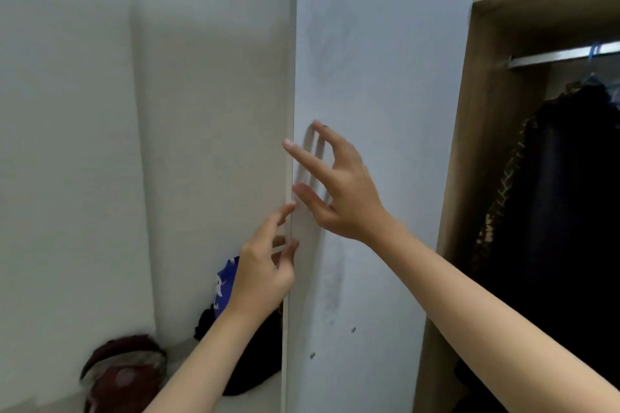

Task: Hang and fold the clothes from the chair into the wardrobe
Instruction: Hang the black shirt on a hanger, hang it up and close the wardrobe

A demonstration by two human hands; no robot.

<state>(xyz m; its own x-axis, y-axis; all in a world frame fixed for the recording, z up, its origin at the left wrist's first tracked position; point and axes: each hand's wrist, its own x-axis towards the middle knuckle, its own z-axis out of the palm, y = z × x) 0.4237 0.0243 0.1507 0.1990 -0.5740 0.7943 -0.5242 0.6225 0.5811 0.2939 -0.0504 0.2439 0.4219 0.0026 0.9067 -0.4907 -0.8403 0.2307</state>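
Two open-fingered hands, left and right, at smudged white wardrobe door.

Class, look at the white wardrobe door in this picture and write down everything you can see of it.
The wardrobe door is a tall, flat, pale grey-white panel, smooth like laminated board, with a lighter strip along its left edge. It stands swung open, edge towards the camera, left of the wooden wardrobe interior. Faint grey smudges mark its face, and two small dark dots, perhaps screws, sit low down. The right hand spreads its fingers over the face, casting shadows; whether they touch is unclear. The left hand has its fingers at the edge.
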